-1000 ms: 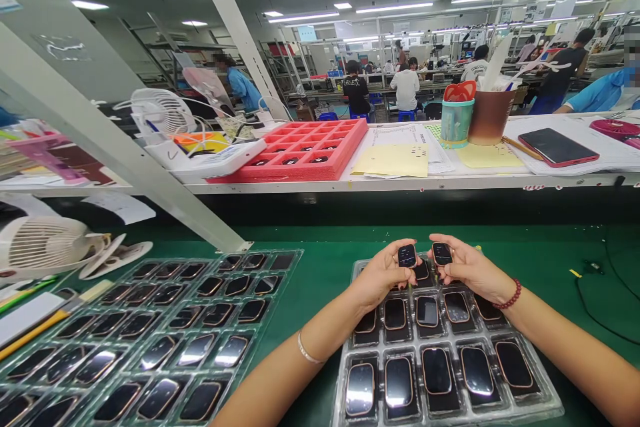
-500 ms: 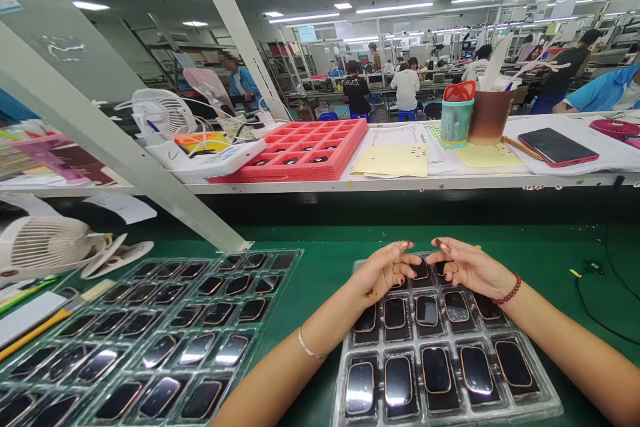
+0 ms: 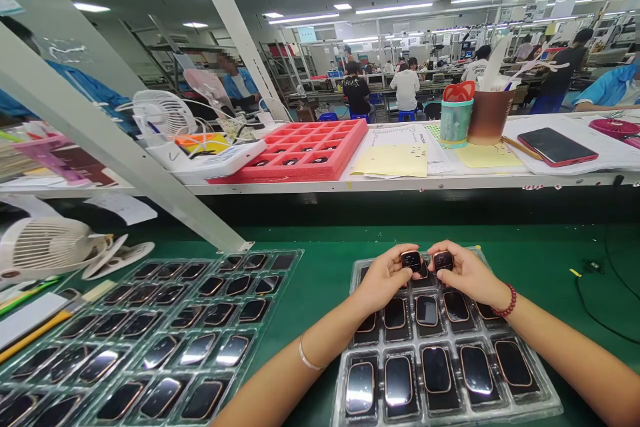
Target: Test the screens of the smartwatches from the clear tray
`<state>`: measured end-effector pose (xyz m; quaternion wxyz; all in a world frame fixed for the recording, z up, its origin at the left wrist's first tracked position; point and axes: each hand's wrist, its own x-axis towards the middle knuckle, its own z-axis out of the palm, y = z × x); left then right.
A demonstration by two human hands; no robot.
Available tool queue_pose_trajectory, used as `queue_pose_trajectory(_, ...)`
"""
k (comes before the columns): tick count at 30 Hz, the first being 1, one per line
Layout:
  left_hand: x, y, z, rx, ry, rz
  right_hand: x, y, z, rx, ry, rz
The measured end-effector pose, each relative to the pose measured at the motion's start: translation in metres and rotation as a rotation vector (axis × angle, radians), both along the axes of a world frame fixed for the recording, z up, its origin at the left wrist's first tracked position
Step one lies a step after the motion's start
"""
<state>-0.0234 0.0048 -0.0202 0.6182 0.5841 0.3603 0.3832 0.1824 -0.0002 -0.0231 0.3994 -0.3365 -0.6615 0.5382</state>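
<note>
My left hand (image 3: 385, 278) pinches a small smartwatch body (image 3: 411, 261) with a black face and a gold-coloured rim. A matching smartwatch body (image 3: 443, 260) is between the thumb and fingers of my right hand (image 3: 470, 275). Both faces are turned towards me, side by side and apart, with faint marks on the glass. Beneath them lies a clear plastic tray (image 3: 440, 336), its pockets filled with more black-faced watch bodies (image 3: 436, 369) in rows. My hands and wrists hide parts of its far rows.
Left on the green bench (image 3: 310, 280) are more clear trays (image 3: 289, 280) of watch bodies. A white fan (image 3: 47, 243) lies beyond them. The raised shelf holds a red compartment tray (image 3: 345, 153), cups and a phone (image 3: 557, 145). A slanted post (image 3: 195, 213) meets the bench; a cable (image 3: 595, 323) lies right.
My hands have turned over above the tray, thumbs now towards me, and the faces of the two held watch bodies have come into view. The trays have not moved.
</note>
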Motion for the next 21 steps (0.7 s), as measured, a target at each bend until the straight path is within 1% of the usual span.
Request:
queue_pose_trajectory(7, 0.0005, -0.0006, -0.0011, 0.002, -0.023, 0.018, 0.0, -0.0014, 0.0012, 0.038, -0.026, -0.003)
queue_pose_trajectory(17, -0.0008, -0.0019, 0.0017, 0.012, 0.014, 0.006, 0.001, -0.0024, 0.0011, 0.045, -0.051, -0.012)
queue_pose_trajectory(21, 0.0004, -0.0028, 0.0035, -0.009, 0.003, 0.01, 0.0011, -0.0022, 0.0014, 0.069, -0.081, -0.024)
